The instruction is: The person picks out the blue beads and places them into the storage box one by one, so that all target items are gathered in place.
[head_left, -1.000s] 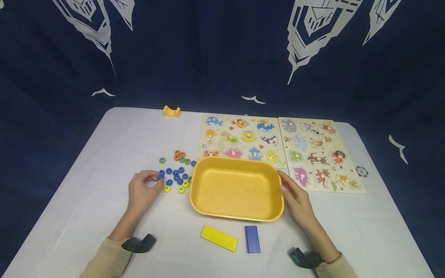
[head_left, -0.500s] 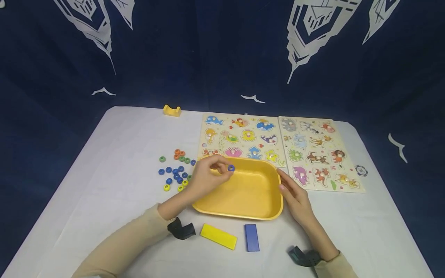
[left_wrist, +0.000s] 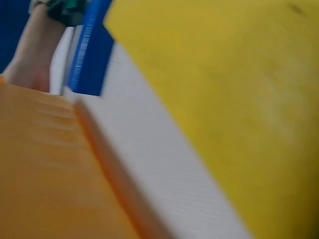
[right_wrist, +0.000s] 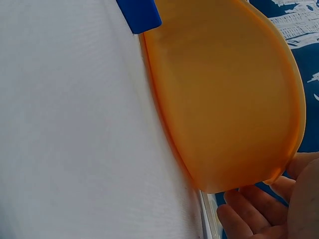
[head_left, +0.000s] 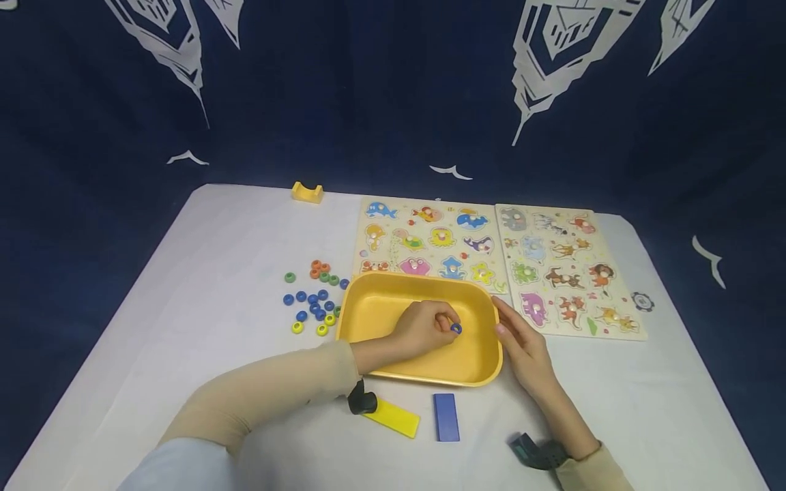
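Over the inside of the yellow tray, my left hand pinches a small blue bead at its fingertips. The bead hangs close over the tray floor in the head view. My right hand touches the tray's outer right side, fingers extended along the wall near the rim. In the right wrist view, its fingers rest by the tray's end wall. Loose beads lie left of the tray: blue beads, yellow beads, green beads and orange beads.
A yellow block and a blue block lie in front of the tray. Behind it are a sea-animal puzzle board and a land-animal puzzle board. A notched yellow block stands near the table's back edge.
My left hand has moved right from the bead group, carrying the blue bead over the tray and then lower, toward its right half. My right hand has stayed at the tray's side.
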Motion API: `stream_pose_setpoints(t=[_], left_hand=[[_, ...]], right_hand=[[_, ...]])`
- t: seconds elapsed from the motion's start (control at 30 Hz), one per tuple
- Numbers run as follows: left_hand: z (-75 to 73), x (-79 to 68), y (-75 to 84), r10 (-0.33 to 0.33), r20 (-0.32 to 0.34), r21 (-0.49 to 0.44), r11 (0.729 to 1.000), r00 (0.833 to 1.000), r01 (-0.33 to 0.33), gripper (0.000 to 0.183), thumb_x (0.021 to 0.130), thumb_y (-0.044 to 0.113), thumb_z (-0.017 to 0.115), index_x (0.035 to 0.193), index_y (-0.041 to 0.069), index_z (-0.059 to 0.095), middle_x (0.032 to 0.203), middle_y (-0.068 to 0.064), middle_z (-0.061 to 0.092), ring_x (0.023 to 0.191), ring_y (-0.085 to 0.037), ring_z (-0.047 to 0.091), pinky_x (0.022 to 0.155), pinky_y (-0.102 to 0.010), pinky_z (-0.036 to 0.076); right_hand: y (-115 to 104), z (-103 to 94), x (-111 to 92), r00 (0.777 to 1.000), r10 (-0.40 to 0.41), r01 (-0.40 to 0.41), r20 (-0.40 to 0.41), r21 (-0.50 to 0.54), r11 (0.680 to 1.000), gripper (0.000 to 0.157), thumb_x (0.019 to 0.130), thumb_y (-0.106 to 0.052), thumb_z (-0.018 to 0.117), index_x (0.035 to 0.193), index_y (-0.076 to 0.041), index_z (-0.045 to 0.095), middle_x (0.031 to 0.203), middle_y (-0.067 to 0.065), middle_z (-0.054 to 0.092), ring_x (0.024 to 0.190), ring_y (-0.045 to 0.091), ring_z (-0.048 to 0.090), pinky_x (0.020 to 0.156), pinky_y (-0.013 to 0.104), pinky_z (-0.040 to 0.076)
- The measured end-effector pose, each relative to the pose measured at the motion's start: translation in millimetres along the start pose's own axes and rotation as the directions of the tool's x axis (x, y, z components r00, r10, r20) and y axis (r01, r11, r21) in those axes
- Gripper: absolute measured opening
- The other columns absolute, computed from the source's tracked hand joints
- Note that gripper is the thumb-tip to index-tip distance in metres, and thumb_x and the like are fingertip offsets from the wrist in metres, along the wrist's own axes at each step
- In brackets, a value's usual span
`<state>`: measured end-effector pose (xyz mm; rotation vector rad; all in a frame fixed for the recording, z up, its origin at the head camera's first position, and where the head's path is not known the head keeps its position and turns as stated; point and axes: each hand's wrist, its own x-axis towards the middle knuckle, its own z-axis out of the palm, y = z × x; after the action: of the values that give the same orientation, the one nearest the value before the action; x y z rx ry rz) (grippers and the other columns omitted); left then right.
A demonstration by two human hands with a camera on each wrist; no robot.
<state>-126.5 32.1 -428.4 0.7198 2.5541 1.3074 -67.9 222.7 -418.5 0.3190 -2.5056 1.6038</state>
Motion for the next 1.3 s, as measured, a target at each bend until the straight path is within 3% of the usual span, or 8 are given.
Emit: stream_pose_setpoints(t=[0.13,0.33,0.5,0.7,0.87,1.03,1.13,1.3], left_hand=[[2.9,1.8,-2.3,0.007,0.056,0.136,0.991,0.998,-0.014,0.013,0.072,0.017,0.07,0.084,0.018,0.065,0.059,0.014,0.054,0.057,0.003,0.047,0.059,-0.012,0.038],[-4.3,-1.9,5.4,0.025,0.069,0.265,0.963,0.997,-0.042,0.027,0.073,0.023,0.07,0.098,0.018,0.064,0.073,0.01,0.059,0.072,-0.003,0.051,0.065,-0.016,0.039],[-35.5,-17.3,24.2,0.145,-0.072,0.209,0.97,0.987,-0.128,0.039,0.073,0.026,0.07,0.109,0.016,0.06,0.088,0.005,0.06,0.083,-0.009,0.052,0.071,-0.02,0.04],[-94.8,-54.8,3.6,0.229,-0.424,0.108,0.973,0.876,-0.203,0.034,0.073,0.018,0.07,0.106,0.014,0.062,0.093,0.002,0.061,0.087,-0.009,0.053,0.078,-0.026,0.044],[-132.9,-87.3,-44.7,0.085,-0.62,0.03,0.996,0.78,-0.085,0.033,0.073,0.011,0.07,0.105,0.012,0.063,0.094,-0.004,0.062,0.088,-0.018,0.056,0.078,-0.035,0.043],[-149.6,-110.8,-90.9,-0.089,-0.71,-0.034,0.995,0.698,0.092,0.034,0.072,0.009,0.07,0.105,0.01,0.062,0.092,-0.008,0.061,0.088,-0.019,0.052,0.078,-0.035,0.038],[-150.4,-117.7,-111.3,-0.175,-0.708,-0.067,0.981,0.684,0.182,0.036,0.072,0.01,0.071,0.106,0.008,0.062,0.093,-0.009,0.06,0.088,-0.02,0.052,0.079,-0.036,0.037],[-144.5,-120.4,-136.5,-0.232,-0.681,-0.01,0.951,0.694,0.308,0.037,0.071,0.013,0.071,0.106,0.01,0.062,0.088,-0.005,0.059,0.085,-0.018,0.05,0.078,-0.033,0.037]], right_hand=[[0.3,-1.1,0.0,1.0,-0.014,0.014,-0.004,0.022,1.0,0.041,0.09,-0.002,0.045,0.13,0.0,0.04,0.133,0.019,0.042,0.116,-0.001,0.045,0.089,0.007,0.035],[1.5,-1.0,-0.9,1.0,-0.016,0.016,0.0,0.018,1.0,0.041,0.09,-0.002,0.046,0.13,0.0,0.04,0.132,0.019,0.042,0.115,-0.004,0.044,0.089,0.007,0.035],[1.9,-2.4,-2.5,1.0,-0.016,0.016,-0.016,-0.002,1.0,0.041,0.09,-0.002,0.046,0.13,-0.001,0.041,0.131,0.02,0.044,0.115,-0.006,0.043,0.089,0.007,0.034],[2.2,-1.2,-0.8,1.0,-0.023,0.023,-0.006,0.016,1.0,0.041,0.09,-0.001,0.046,0.13,0.0,0.04,0.132,0.019,0.043,0.115,-0.002,0.045,0.09,0.008,0.035],[3.4,0.4,-0.1,1.0,-0.024,0.024,-0.002,0.014,1.0,0.041,0.09,-0.002,0.046,0.131,-0.001,0.04,0.133,0.017,0.042,0.114,-0.002,0.046,0.089,0.008,0.035],[4.0,0.0,0.1,1.0,-0.028,0.029,-0.005,0.015,0.999,0.041,0.089,-0.001,0.046,0.13,-0.001,0.041,0.132,0.018,0.043,0.113,-0.003,0.046,0.089,0.008,0.035],[4.1,-0.6,0.3,1.0,-0.031,0.031,-0.004,0.031,0.999,0.041,0.09,-0.001,0.045,0.13,0.0,0.04,0.133,0.018,0.042,0.114,-0.003,0.046,0.09,0.008,0.035],[4.2,-0.5,-0.4,1.0,-0.028,0.028,-0.003,0.036,0.999,0.041,0.09,-0.002,0.045,0.13,0.0,0.04,0.133,0.018,0.041,0.113,-0.004,0.046,0.089,0.008,0.035]])
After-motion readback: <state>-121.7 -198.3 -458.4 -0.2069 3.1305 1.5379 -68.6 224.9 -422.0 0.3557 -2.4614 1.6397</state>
